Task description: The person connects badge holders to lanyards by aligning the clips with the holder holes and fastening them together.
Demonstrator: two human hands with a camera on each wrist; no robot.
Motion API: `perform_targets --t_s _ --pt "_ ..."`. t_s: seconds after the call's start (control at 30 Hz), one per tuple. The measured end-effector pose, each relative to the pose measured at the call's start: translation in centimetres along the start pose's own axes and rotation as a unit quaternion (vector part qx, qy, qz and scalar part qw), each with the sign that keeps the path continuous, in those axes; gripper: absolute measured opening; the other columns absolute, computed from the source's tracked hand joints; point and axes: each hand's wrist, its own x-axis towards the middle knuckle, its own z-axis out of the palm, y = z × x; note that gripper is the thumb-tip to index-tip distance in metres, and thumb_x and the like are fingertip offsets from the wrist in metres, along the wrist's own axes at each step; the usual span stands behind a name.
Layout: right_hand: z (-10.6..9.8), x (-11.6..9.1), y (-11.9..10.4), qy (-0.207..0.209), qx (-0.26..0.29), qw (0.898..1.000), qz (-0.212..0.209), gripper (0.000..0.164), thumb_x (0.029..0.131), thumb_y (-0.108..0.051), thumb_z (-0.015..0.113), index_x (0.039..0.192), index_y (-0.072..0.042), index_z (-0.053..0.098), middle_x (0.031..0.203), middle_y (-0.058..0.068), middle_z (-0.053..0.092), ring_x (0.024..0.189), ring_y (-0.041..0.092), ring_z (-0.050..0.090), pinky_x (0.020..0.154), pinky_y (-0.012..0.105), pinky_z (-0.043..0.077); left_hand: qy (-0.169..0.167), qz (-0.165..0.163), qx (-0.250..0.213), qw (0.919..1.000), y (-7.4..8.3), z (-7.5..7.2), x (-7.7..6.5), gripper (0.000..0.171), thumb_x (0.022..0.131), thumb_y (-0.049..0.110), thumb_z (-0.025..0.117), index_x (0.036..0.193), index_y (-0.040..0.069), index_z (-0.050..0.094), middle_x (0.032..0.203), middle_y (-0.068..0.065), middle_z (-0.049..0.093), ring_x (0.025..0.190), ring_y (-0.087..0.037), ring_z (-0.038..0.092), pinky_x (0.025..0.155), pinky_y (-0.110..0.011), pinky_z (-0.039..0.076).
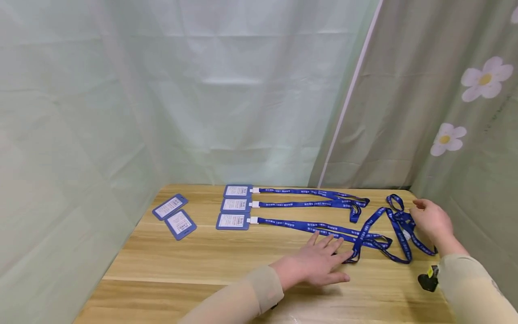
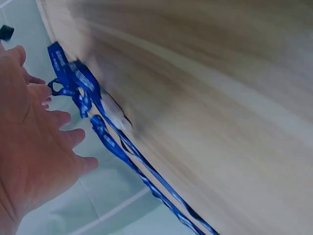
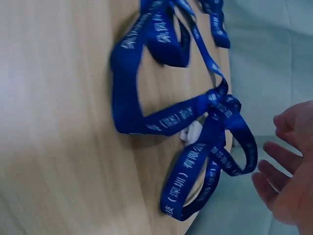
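Observation:
My left hand [image 1: 317,264] is spread with straight fingers low over the table, its fingertips by the loops of blue printed lanyards. At the right, my right hand [image 1: 434,221] hovers beside a tangled blue lanyard bundle [image 3: 126,88]; its fingers are loosely bent, and the right wrist view shows them apart from the straps. A white clip [image 3: 191,131] shows within the bundle. Three blue badge holders [image 1: 232,221] lie stacked in a column, each joined by a white clip [image 1: 253,220] to a lanyard [image 1: 291,223] stretching right.
Two loose blue badge holders [image 1: 180,224] lie touching at the left of the wooden table [image 1: 162,265]. A curtain [image 1: 243,90] hangs behind the table and along its sides. A small black object with a yellow mark [image 1: 428,280] is beside the right sleeve.

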Motion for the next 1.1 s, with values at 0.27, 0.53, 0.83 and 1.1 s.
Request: perform_targets --t_s 0.27,0.53,0.83,1.1 --pt "2.1 -0.3 -1.9 0.051 -0.062 0.992 -0.092 0.042 0.103 -0.023 0.052 0.136 0.004 0.059 0.138 0.039 0.049 0.121 0.064 0.037 0.089 0.075 0.031 0.016 -0.03 -0.026 0.9991 -3.9 0.3 -2.2 0.07 0.103 0.07 0.025 0.164 0.038 0.016 0.172 -0.001 0.009 0.157 -0.028 0.007 0.123 -0.057 0.002" --pt "4.9 -2.6 -5.5 0.042 -0.095 0.967 -0.231 0.037 0.099 -0.021 0.066 0.131 -0.002 0.066 0.135 0.03 0.058 0.13 0.056 0.04 0.101 0.077 0.028 0.025 -0.062 -0.053 0.9963 -8.0 1.0 -5.6 0.07 0.105 0.065 0.029 0.165 0.03 0.019 0.171 -0.008 0.01 0.156 -0.034 0.007 0.122 -0.06 0.001" --pt "9.9 -7.1 -10.1 -0.02 -0.104 0.941 -0.322 0.042 0.094 -0.04 0.075 0.123 -0.01 0.074 0.124 0.012 0.069 0.119 0.039 0.059 0.1 0.063 0.044 0.032 -0.066 -0.037 0.9966 -9.9 2.1 -9.4 0.071 0.105 0.063 0.032 0.165 0.027 0.021 0.17 -0.012 0.013 0.155 -0.036 0.011 0.121 -0.063 0.006" --pt "13.7 -9.4 -11.9 -0.076 -0.112 0.945 -0.296 0.045 0.084 -0.05 0.081 0.113 -0.016 0.076 0.117 0.004 0.07 0.114 0.032 0.063 0.098 0.055 0.049 0.035 -0.057 -0.036 0.9971 -9.8 3.5 -11.7 0.073 0.105 0.065 0.03 0.165 0.025 0.021 0.17 -0.012 0.014 0.155 -0.037 0.014 0.12 -0.064 0.008"
